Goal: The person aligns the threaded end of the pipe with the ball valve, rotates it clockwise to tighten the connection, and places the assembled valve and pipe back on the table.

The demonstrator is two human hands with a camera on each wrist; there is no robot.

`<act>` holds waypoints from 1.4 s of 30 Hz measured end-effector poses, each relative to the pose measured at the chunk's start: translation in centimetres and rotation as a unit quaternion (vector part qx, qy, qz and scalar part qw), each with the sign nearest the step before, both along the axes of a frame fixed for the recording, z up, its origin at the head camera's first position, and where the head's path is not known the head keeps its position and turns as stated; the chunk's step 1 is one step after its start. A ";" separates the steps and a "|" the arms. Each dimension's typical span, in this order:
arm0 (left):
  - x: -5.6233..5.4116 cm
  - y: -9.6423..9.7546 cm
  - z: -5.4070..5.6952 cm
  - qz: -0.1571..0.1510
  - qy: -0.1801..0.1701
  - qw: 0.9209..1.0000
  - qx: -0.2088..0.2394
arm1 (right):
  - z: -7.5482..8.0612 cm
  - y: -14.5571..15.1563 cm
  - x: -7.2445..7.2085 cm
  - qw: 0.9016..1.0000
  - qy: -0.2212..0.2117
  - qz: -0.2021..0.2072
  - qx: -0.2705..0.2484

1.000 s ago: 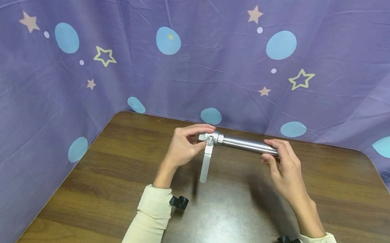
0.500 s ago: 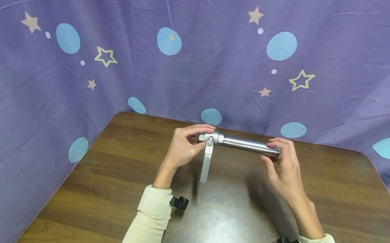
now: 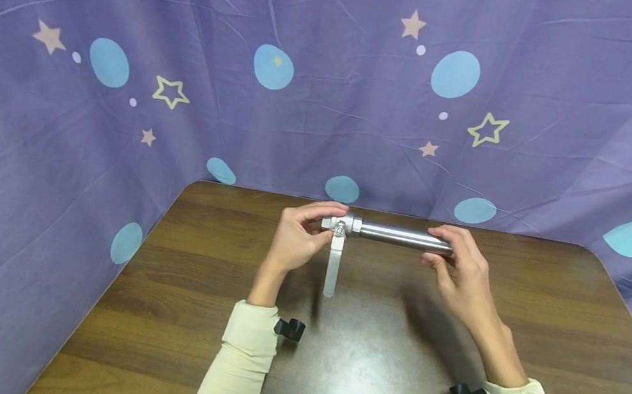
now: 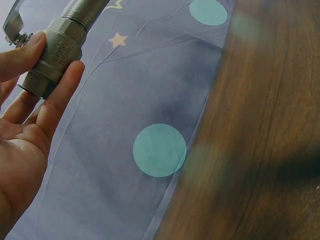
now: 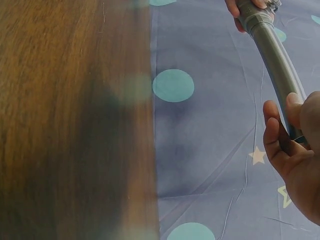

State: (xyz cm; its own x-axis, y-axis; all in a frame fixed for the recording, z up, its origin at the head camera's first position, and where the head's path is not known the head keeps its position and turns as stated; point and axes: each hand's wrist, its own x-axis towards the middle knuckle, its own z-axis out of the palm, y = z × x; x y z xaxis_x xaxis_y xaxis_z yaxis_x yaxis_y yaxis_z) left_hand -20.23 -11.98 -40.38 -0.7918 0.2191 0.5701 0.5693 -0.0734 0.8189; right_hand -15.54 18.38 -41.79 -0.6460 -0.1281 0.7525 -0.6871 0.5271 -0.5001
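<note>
A silver ball valve (image 3: 342,225) with a flat lever handle (image 3: 333,269) is joined to a shiny metal pipe (image 3: 399,234), the whole held level above the table. My left hand (image 3: 300,237) grips the valve body between thumb and fingers, as the left wrist view shows, where raised lettering is visible on the valve (image 4: 55,57). At the pipe's other end, my right hand (image 3: 464,270) holds the tube with thumb below and fingers over it. In the right wrist view the thumb and fingers curl round the pipe (image 5: 277,65) near its end. The lever points toward me.
A brown wood-grain table (image 3: 191,338) lies beneath. Purple curtains (image 3: 323,127) printed with stars and blue ovals stand behind it and along both sides. Black camera mounts (image 3: 290,329) sit at both wrists, beside the pale sleeves (image 3: 241,356).
My right fingers loosened and shifted outward along the pipe half a second ago, then came back round it. The left hand and the valve have stayed nearly still.
</note>
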 end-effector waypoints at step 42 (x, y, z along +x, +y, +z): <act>-0.1 0.0 -0.1 0.006 -0.008 1.000 -0.007 | -0.6 -0.3 -0.2 1.000 0.004 -0.012 0.013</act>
